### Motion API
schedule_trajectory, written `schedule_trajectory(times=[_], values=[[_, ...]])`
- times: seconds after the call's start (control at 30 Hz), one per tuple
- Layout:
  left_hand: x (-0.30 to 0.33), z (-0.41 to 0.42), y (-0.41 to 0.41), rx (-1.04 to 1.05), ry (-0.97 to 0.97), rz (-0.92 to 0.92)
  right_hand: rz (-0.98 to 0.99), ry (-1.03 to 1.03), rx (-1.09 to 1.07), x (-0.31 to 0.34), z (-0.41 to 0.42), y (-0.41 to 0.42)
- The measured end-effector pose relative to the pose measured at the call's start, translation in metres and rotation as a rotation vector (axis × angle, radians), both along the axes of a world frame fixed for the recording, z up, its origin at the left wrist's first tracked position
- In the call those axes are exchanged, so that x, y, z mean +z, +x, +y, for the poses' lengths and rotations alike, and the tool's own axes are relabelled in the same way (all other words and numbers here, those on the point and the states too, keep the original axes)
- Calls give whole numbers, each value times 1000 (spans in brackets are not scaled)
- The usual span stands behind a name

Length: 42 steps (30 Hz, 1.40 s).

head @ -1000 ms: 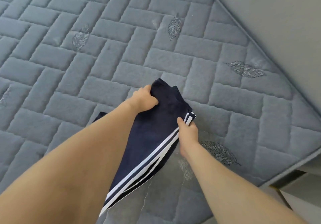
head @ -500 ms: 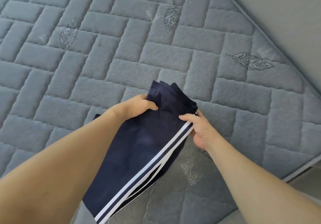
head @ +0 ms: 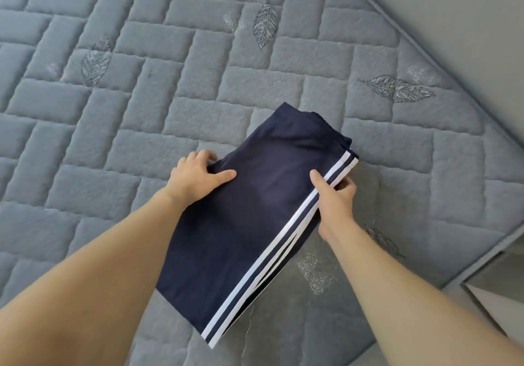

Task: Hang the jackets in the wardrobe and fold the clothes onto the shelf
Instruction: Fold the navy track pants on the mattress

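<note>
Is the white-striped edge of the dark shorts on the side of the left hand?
No, the white stripes run along the edge of the shorts that the right hand pinches.

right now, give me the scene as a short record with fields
garment: navy shorts with white side stripes, partly folded
surface: grey quilted mattress with leaf stitching
left hand: left hand grips the plain edge, thumb on top
right hand: right hand pinches the striped edge
waistband: at the far end, away from the person
shelf and wardrobe: not in view
</note>
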State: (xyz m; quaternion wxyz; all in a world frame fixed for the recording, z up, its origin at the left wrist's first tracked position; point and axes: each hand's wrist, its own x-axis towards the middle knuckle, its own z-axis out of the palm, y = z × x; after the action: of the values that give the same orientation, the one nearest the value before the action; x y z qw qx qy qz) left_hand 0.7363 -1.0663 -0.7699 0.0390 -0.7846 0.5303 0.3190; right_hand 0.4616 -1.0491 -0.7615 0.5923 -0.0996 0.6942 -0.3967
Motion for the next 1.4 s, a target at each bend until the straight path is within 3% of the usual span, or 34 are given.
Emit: schedule_trajectory(times=[0.17,0.37,0.53,0.57,0.63,0.7,0.77,0.83,0.9,1.03,1.2,1.23,1.33,1.4], values=[[1,50,52,-89,108,-150,-7,253,139,4,115,51],[8,78,72,83,37,238,-141,299,81,-7,200,130],[22,122,82,135,12,122,-38,400,70,-11,238,154],[27,140,86,42,-14,-11,-25,421,89,-9,247,151],[33,179,91,-350,-319,-277,-35,517,147,-3,265,142],[37,221,87,-852,-560,-172,-88,576,181,3,280,136],[33,254,84,-1137,-312,-87,-71,541,187,6,287,134],[19,275,84,-1131,56,-284,24,501,173,7,285,139],[6,282,85,-1015,88,-377,58,469,99,11,280,148],[5,270,76,-846,-26,-325,-34,454,-91,21,273,154],[25,261,76,-763,232,-235,-69,218,-285,37,286,147],[29,260,77,-773,281,-252,25,193,-207,39,291,144],[35,265,74,-799,379,-321,453,171,379,30,313,133],[33,269,65,-817,364,-347,554,50,661,27,325,132]])
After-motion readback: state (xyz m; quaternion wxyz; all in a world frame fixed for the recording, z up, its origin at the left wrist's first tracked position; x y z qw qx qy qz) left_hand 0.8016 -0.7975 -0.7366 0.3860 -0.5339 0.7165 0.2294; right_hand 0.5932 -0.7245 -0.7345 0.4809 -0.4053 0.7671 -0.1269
